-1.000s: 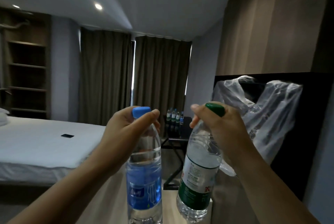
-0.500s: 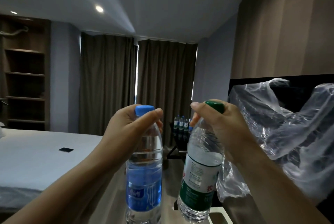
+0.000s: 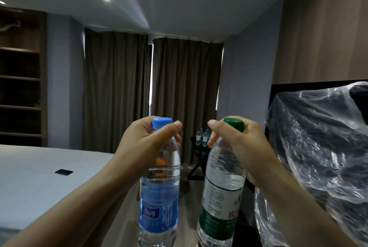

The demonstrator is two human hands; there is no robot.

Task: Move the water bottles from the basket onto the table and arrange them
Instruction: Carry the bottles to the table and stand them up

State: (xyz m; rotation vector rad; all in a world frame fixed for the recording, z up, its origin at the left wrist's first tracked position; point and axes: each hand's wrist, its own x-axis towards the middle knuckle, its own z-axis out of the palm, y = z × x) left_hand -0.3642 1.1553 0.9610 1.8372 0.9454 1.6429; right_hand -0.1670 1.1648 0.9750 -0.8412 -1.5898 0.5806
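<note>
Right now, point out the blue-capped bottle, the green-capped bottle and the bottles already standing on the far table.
blue-capped bottle [image 3: 158,209]: head view, on its blue label.
green-capped bottle [image 3: 218,207]: head view, on its white and green label.
bottles on the far table [image 3: 203,137]: head view, on the cluster's upper bodies.

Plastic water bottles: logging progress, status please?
Left hand grips blue-capped plastic bottle by neck. Right hand grips green-capped plastic bottle. Both aloft, upright. Path clear.
</note>
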